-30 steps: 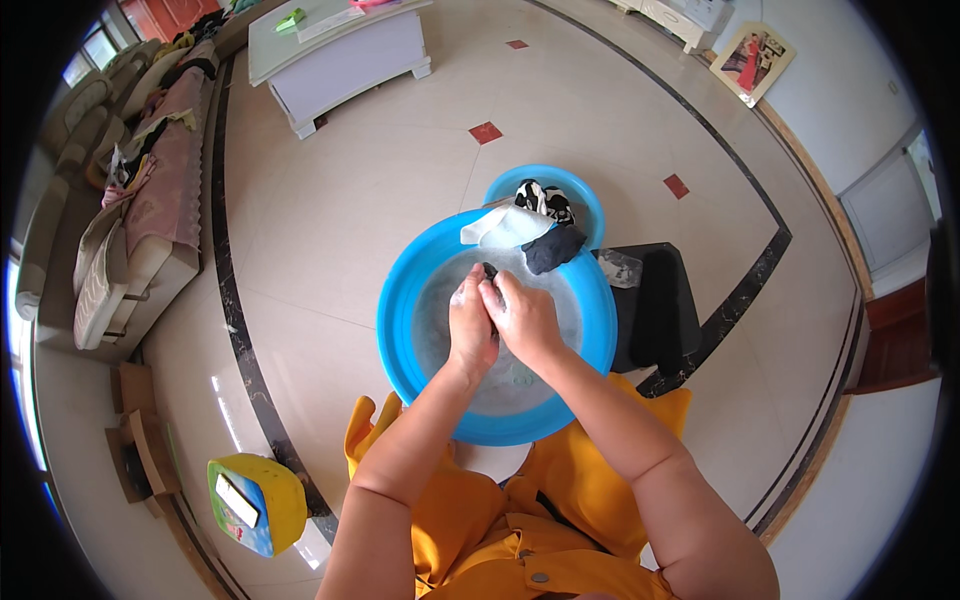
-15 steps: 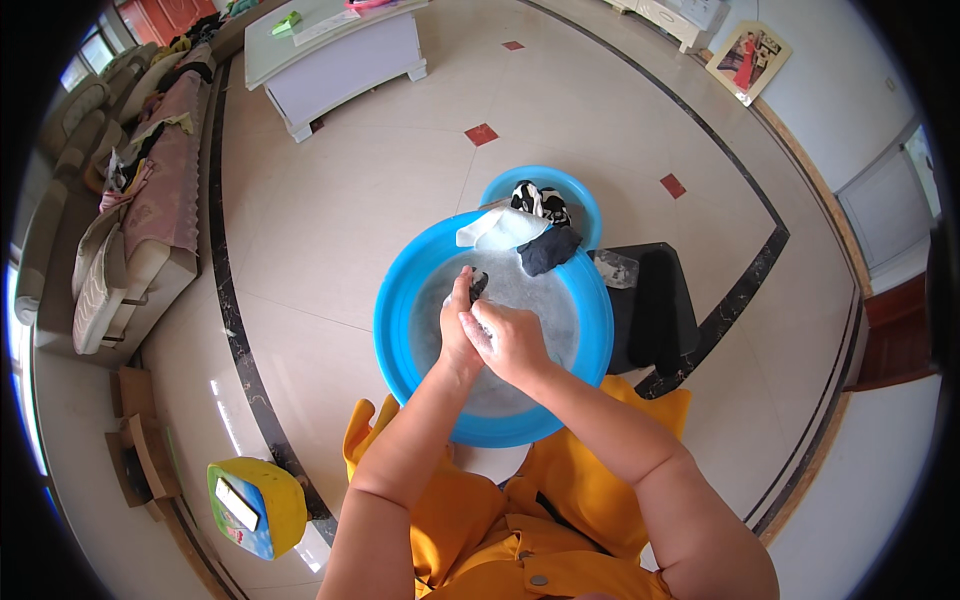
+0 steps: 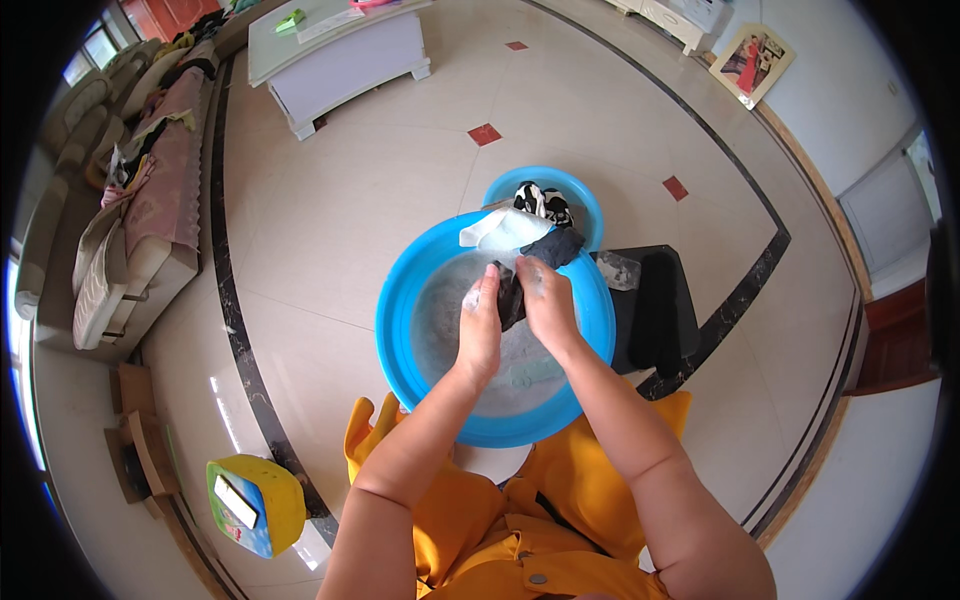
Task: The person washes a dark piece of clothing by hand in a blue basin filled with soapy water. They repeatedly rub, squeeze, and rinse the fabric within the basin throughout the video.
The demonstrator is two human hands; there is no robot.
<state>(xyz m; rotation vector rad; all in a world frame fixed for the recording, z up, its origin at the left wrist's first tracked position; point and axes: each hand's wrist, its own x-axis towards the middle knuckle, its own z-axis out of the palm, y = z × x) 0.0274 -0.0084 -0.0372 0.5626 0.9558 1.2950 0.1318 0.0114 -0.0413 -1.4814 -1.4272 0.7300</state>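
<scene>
Both hands are over a large blue basin [image 3: 395, 330] of cloudy, sudsy water. A small dark wet cloth [image 3: 511, 300] is stretched between them; its exact kind cannot be made out. My left hand [image 3: 480, 325] grips its left side, thumb up, with suds on the fingers. My right hand [image 3: 548, 302] holds the other side, foam on its back. A white cloth [image 3: 503, 229] and a dark grey cloth [image 3: 556, 246] lie over the basin's far rim. Something pale green [image 3: 535, 374] shows faintly in the water below my right hand.
Behind stands a smaller blue basin [image 3: 590, 205] with black-and-white cloth [image 3: 543, 203] in it. At right is a black low stool or board [image 3: 655, 310] bearing a clear plastic bag [image 3: 618, 270]. A yellow stool [image 3: 285, 505] with a phone [image 3: 236, 501] stands at lower left; a sofa [image 3: 160, 260] lies beyond.
My hands were pressed together around the dark cloth; now they are apart, with the cloth spread between them. My right hand has moved right and farther away.
</scene>
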